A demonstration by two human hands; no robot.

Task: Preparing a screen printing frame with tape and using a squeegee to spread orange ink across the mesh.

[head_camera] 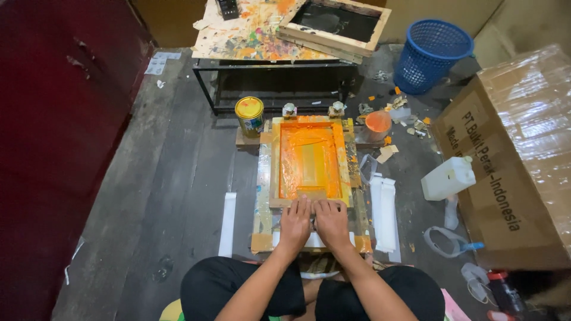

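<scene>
dark wooden floorboards (178, 178) are carrying the whole setup, so the person is sitting low with knees spread to lean straight over the work. a big cardboard box (511, 160) wrapped in film is sitting off to the right, out of the way, and a paint-splattered table (250, 38) is standing at the far end with a spare frame (336, 24) lying on it. a blue basket (431, 53) is waiting beside that, near scraps on the floor.

the screen (309, 160), flooded with orange ink, is lying flat in the middle on a taped board, clamped at its far edge by two hinges so it is not shifting. a white jug (449, 177) is lying to the right, white strips (383, 211) are resting just beside the screen, and a yellow can (250, 114) and an orange cup (377, 123) are flanking the far corners within reach.

the left hand (295, 223) and right hand (332, 221) are pressing side by side, touching, fingers closed over a squeegee at the screen's near edge; the blade itself is mostly hidden under them.
</scene>
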